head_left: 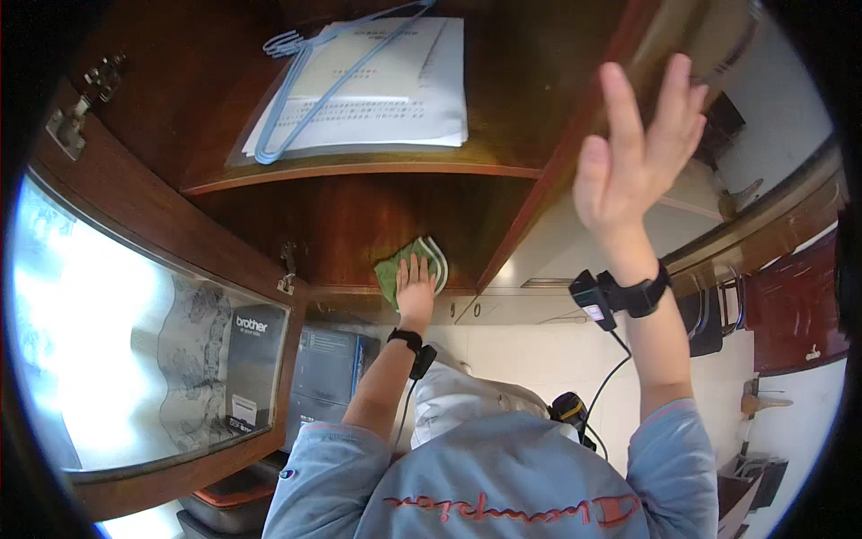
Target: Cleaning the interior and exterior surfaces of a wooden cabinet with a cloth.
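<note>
My left hand lies on a folded green cloth with a white edge, pressed to the lower shelf of a dark wooden cabinet. Its fingers point forward over the cloth. At the right, my right hand is raised with its fingers spread, holding nothing, near the cabinet's right side panel. On the upper shelf, a stack of printed papers lies with a light blue wire hanger across it. Both wrists wear black bands with cabled devices.
A glass-paned cabinet door hangs swung out on the left, its hinges showing. Behind it stand boxes, one marked Brother. A dark container with an orange rim is below. A dark red table is at the far right.
</note>
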Demonstrator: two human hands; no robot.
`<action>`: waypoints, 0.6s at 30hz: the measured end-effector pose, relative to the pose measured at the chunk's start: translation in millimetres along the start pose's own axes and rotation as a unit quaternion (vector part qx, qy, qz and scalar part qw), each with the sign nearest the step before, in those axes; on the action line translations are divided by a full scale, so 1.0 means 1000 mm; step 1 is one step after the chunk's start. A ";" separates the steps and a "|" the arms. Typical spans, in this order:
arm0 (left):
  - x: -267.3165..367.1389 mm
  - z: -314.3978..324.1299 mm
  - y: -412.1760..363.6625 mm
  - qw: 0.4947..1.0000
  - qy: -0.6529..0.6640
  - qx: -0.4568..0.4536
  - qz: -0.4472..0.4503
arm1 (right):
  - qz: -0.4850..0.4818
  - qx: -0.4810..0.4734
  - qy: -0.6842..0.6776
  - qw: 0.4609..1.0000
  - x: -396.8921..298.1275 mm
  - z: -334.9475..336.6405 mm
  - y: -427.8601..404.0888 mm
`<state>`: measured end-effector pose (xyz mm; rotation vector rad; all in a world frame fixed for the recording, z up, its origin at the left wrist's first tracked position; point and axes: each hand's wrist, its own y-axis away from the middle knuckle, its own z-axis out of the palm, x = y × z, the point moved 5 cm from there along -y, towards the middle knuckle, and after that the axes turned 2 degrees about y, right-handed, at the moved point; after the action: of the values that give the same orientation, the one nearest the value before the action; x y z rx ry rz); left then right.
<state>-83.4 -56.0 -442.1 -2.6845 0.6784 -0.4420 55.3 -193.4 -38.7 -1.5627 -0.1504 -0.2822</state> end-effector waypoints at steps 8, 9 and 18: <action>0.018 -0.041 0.017 0.984 0.021 -0.173 -0.021 | 0.048 -0.040 -0.001 0.998 0.004 -0.012 0.001; 0.017 -0.044 0.021 0.966 0.035 -0.250 -0.056 | 0.048 -0.043 0.000 0.998 0.003 -0.011 0.001; -0.026 -0.062 0.066 0.831 0.510 -0.128 -0.179 | 0.075 -0.019 -0.035 0.996 0.000 -0.010 -0.010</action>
<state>-154.3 -113.3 -418.0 -2.6420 0.4632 -2.0958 52.1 -203.2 -29.0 -1.6124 -0.0823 -0.1118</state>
